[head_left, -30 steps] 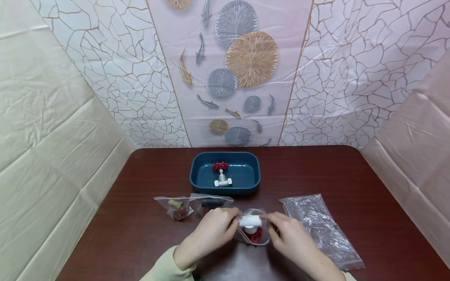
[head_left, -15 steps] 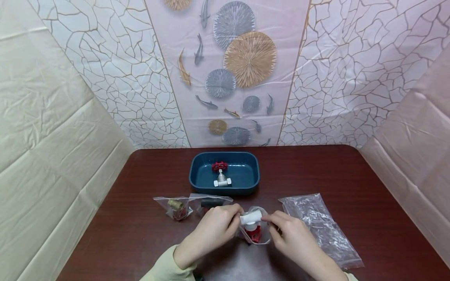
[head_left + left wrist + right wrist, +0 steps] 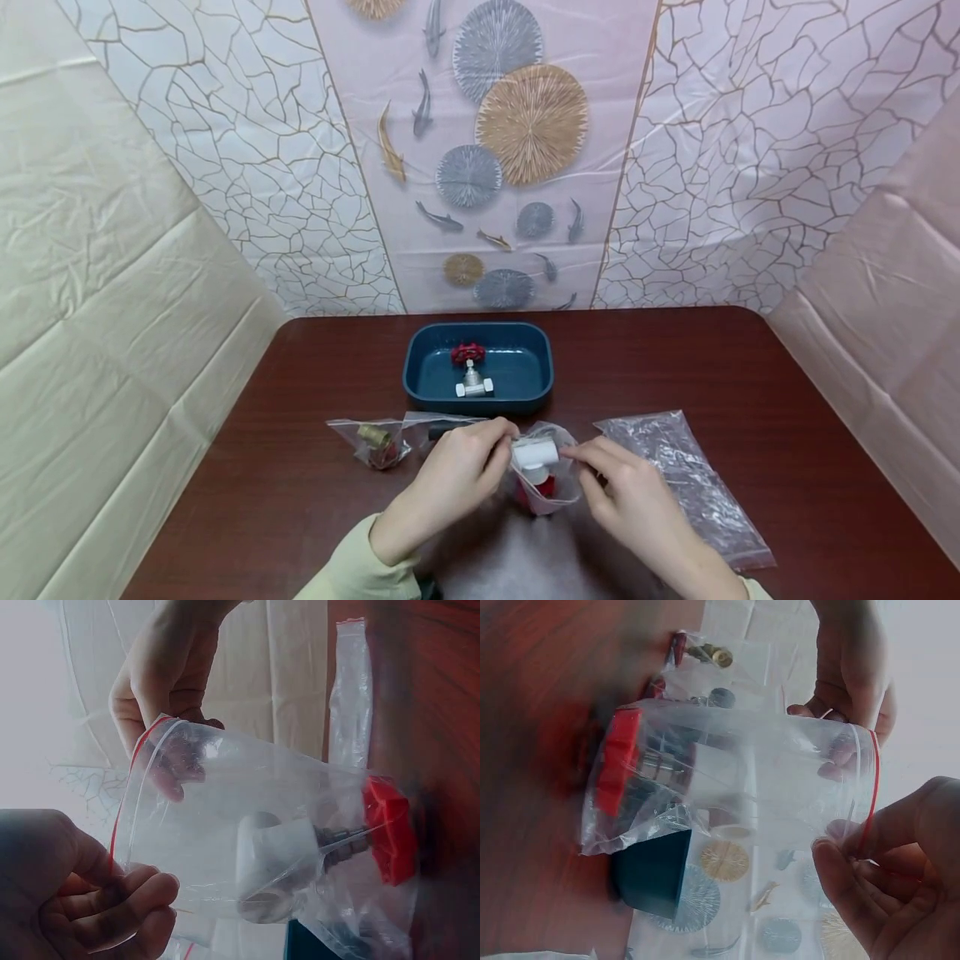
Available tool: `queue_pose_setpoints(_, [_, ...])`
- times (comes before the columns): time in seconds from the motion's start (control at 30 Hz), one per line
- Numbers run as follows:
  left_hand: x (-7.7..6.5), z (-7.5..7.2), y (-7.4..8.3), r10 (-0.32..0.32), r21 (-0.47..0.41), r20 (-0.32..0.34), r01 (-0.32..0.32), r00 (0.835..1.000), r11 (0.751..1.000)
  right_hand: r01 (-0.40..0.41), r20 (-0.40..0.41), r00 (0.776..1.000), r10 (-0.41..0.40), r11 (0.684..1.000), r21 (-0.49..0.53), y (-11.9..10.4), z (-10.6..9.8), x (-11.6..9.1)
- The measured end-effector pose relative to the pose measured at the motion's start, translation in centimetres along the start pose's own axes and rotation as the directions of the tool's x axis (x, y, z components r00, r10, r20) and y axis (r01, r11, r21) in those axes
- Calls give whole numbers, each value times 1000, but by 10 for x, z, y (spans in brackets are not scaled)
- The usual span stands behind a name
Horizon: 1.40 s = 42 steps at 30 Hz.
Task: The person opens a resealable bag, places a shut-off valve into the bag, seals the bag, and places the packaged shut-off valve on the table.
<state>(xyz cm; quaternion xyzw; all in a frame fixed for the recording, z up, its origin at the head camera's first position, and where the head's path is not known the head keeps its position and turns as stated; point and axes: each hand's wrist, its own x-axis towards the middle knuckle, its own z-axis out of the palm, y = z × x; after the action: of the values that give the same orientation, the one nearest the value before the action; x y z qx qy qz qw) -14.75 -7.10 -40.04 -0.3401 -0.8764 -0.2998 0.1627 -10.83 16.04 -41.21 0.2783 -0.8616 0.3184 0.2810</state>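
Inside a clear zip bag (image 3: 206, 855) with a red seal line sits a valve (image 3: 535, 454) with a white tee-shaped body and a red handwheel (image 3: 390, 831). The handwheel lies at the bottom of the bag, with the white body above it. My left hand (image 3: 461, 467) pinches one side of the bag's mouth between thumb and fingers. On the opposite side, my right hand (image 3: 637, 496) pinches the other edge of the mouth. Both wrist views show the bag stretched between the hands, its bottom close over the table.
A blue tray (image 3: 528, 407) at the back holds a silver valve (image 3: 474, 383) with a red handwheel. Two bagged valves lie left of my hands, one with a brass body (image 3: 375, 435), one with a black body (image 3: 446, 432). A flat plastic bag (image 3: 690, 483) lies on the right.
Both hands and the bag have shifted slightly upward in the head view. The white valve body has tilted and moved up with the bag; both hands keep hold of its mouth.
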Motion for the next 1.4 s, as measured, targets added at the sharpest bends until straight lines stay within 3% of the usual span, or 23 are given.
queue_pose_setpoints(0.37, [15,-10,-2,36,-26,-114,-39,993,999,45,-114,992,-45,999,-8,2,-11,18])
queue_pose_setpoints(0.8, [26,-11,-13,15,-69,-131,-25,991,997,3,-129,992,-9,999,-42,10,-7,30])
queue_pose_setpoints(1.1, [24,-1,-17,16,-58,-105,-23,994,998,-19,-134,991,9,997,-77,20,0,25])
queue_pose_setpoints(1.4, [16,-5,-6,67,-53,-33,-69,997,996,-71,-88,994,63,993,-99,15,-9,13])
